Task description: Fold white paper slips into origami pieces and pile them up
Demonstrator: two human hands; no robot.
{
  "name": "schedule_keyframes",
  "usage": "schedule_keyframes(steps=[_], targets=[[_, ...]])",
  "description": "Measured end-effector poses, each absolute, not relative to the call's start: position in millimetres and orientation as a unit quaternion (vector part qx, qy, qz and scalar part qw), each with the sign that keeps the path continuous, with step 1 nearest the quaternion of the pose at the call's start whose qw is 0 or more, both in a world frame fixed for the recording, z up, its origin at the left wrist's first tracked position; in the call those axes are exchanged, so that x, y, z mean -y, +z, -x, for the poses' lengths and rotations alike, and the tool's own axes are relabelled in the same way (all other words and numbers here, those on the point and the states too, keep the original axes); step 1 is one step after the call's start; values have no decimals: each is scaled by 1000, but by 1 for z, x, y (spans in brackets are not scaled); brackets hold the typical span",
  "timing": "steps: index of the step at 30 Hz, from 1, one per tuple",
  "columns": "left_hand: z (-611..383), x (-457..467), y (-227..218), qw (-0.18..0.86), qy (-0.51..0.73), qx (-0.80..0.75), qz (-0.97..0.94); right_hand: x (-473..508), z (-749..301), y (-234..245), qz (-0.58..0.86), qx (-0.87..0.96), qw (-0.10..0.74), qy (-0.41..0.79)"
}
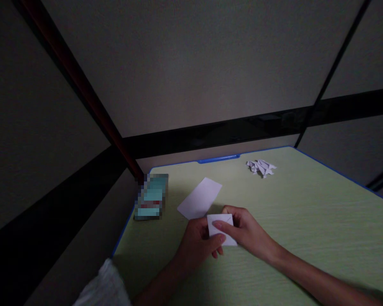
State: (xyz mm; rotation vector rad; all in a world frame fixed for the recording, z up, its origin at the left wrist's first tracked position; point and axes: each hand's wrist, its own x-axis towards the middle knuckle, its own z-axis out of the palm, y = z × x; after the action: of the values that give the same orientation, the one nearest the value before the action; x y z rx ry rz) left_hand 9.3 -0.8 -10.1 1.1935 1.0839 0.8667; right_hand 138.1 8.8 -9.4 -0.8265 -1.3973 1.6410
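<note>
A small folded white paper (221, 229) sits between both my hands, low over the green table (306, 221). My left hand (198, 246) curls around its left and lower edge. My right hand (245, 231) grips it from the right, with a finger laid across its front. Just behind the hands a flat white sheet of paper (200, 198) lies on the table.
A pile of folded white paper figures (261, 167) rests near the table's far edge. A teal box with a blurred face (151, 196) sits at the far left corner. The table has a blue rim (218, 159); dim walls and dark beams surround it.
</note>
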Motion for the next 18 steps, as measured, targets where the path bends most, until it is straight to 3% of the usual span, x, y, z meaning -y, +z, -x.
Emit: schedule_keyframes(steps=[10,18], targets=[[-6,-2,-10,588,439,-479,-483,-13,-142,-8,415,592,407,558],[2,-7,-16,578,519,-473,-416,-12,-145,-5,376,655,375,538]])
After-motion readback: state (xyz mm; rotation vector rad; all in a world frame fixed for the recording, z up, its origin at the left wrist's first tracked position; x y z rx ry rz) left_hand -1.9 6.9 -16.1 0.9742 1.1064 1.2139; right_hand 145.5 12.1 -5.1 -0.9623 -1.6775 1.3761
